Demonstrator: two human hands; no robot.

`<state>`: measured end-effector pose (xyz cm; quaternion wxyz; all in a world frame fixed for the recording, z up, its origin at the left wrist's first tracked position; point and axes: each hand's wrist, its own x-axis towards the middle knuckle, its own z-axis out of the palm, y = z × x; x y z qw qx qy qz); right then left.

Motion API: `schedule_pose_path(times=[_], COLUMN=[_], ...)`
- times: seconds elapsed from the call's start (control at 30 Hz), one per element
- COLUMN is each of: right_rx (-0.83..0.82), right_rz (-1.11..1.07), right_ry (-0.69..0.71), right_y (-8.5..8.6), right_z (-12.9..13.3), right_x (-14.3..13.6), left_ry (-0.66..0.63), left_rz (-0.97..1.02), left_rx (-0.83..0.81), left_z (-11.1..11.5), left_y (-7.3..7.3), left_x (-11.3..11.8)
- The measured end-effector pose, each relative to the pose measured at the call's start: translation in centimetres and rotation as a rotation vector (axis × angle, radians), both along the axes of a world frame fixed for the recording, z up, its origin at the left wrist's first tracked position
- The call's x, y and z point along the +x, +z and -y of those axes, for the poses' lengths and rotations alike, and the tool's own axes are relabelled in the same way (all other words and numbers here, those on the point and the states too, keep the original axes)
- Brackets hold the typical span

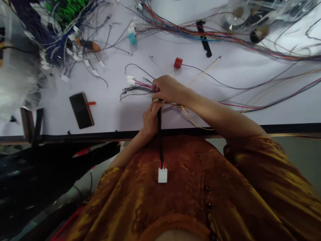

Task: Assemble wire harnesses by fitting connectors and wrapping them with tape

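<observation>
My right hand [168, 88] is closed around a wire bundle near the table's front edge. Just below it, my left hand [150, 117] pinches the same wire harness where its black-sleeved cable [159, 130] begins. That cable hangs over the edge against my shirt and ends in a white connector [162, 175]. Left of my right hand, thin black wires [137, 89] with crimped tips fan out beside a small white connector [130, 79] on red wires. A yellow wire [188, 117] curves down to the right. The spot between my fingertips is mostly hidden.
A phone [81, 110] lies to the left. Behind it are heaped dark blue wires [30, 23], green parts [65, 9] and an orange-and-black tool [89, 44]. A red connector [178, 63], a black strip [204, 39] and long coloured wires [225, 35] lie further back.
</observation>
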<state>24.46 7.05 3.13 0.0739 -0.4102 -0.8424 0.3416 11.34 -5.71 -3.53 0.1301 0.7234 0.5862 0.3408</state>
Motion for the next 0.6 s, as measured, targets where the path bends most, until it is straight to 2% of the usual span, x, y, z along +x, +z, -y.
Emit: schedule_pose_path(times=[0.1, 0.17, 0.3, 0.37, 0.5, 0.53, 0.6], right_rx=[0.03, 0.059, 0.173, 0.172, 0.197, 0.207, 0.194], right_rz=[0.185, 0.202, 0.078, -0.006, -0.2, -0.217, -0.17], right_ry=[0.083, 0.057, -0.06, -0.08, -0.142, -0.113, 0.058], right_y=[0.1, 0.1, -0.1, 0.1, 2.2, 2.9, 3.8], right_z=[-0.3, -0.1, 0.8, 1.2, 1.5, 1.6, 1.8], right_x=[-1.8, -2.1, -0.8, 0.2, 1.6, 1.6, 1.0], left_ry=[-0.008, -0.039, -0.069, -0.051, -0.068, -0.069, -0.058], left_rz=[0.025, 0.077, 0.179, 0.2, 0.21, 0.213, 0.207], left_rx=[0.045, 0.101, 0.131, 0.11, 0.101, 0.11, 0.146], left_z=[0.1, -0.1, -0.4, -0.4, 0.0, 0.0, 0.1], left_y=[-1.2, -1.5, -1.5, -1.5, -1.9, -2.1, -2.4], left_x=[-0.1, -0.2, 0.0, 0.3, 0.9, 1.0, 1.1])
